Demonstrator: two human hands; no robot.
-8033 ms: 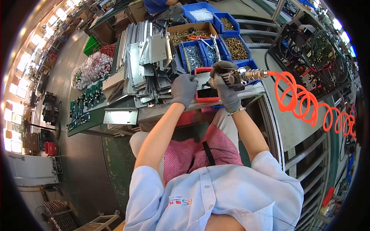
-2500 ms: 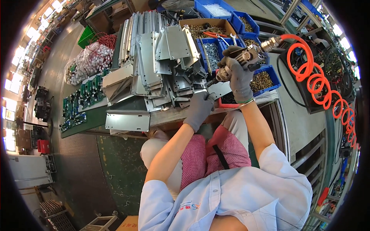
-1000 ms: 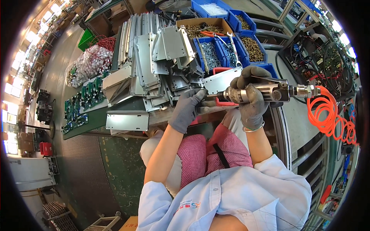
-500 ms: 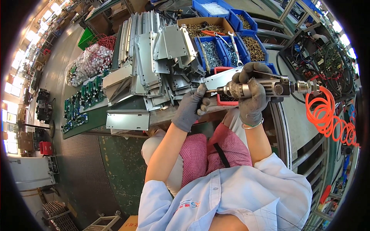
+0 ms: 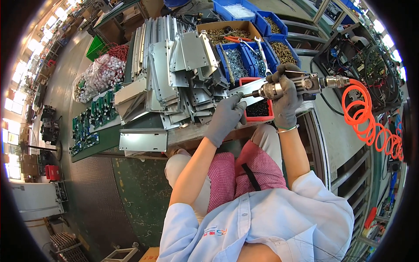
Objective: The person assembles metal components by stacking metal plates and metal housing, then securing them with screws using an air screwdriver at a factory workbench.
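Observation:
My gloved right hand [image 5: 286, 100] is wrapped around a silver air screwdriver [image 5: 307, 84] held nearly level, its bit pointing left. A coiled orange air hose [image 5: 360, 114] runs from its rear end. At the bit's tip, my gloved left hand [image 5: 226, 118] is closed in a pinch; whatever its fingers hold is hidden. Just below the bit stands a red bin [image 5: 270, 114] of small black parts [image 5: 258, 108], partly covered by a flat silver metal piece [image 5: 254, 97].
Left of my hands, silver metal plates [image 5: 163, 72] are piled on the bench. Blue bins [image 5: 251, 67] of screws and a cardboard box [image 5: 252, 30] stand behind, with a wrench [image 5: 263, 54] across the bins. Green circuit boards [image 5: 98, 111] lie far left; an opened black device [image 5: 360, 65] sits at right.
My left hand has shifted right and lower, its fingers closing closer together by the bit. The screwdriver has moved slightly left and up. More of the red bin and its black contents shows.

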